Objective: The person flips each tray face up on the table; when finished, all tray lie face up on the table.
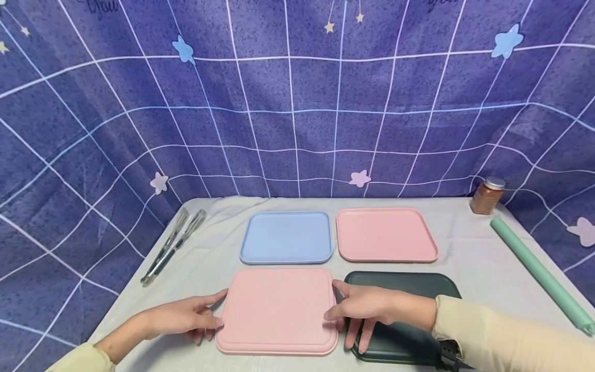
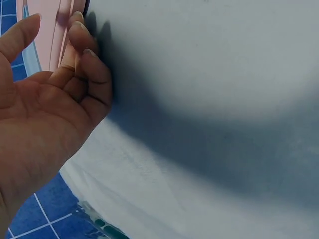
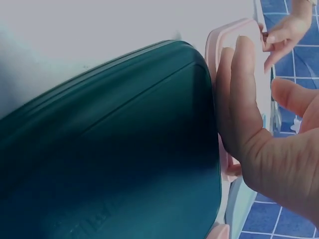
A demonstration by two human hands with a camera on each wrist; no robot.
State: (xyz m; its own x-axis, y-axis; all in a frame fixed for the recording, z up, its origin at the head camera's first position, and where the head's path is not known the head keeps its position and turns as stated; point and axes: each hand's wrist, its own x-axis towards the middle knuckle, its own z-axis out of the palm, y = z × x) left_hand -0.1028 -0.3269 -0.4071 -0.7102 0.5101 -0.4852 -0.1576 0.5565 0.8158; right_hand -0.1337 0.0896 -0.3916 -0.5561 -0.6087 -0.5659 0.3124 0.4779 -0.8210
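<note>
A light pink tray (image 1: 279, 310) lies at the front of the table, with a hand at each short side. The left hand (image 1: 181, 316) reaches its left edge, thumb and index fingertips right at the rim, other fingers loosely bent. In the left wrist view, that hand (image 2: 55, 104) is palm up beside the pink rim. The right hand (image 1: 362, 310) is at the opposite edge, thumb over the rim and several fingers extended down between this tray and a dark green tray (image 1: 404, 336). In the right wrist view, the right hand's fingers (image 3: 242, 84) look straight along the pink tray's side.
Behind stand a blue tray (image 1: 286, 237) and another pink tray (image 1: 386, 235), side by side. Two metal tongs (image 1: 174, 248) lie at the left. A lidded jar of brown contents (image 1: 486, 196) and a long green roll (image 1: 539, 274) are at the right. A purple-blue curtain (image 1: 311, 129) hangs behind.
</note>
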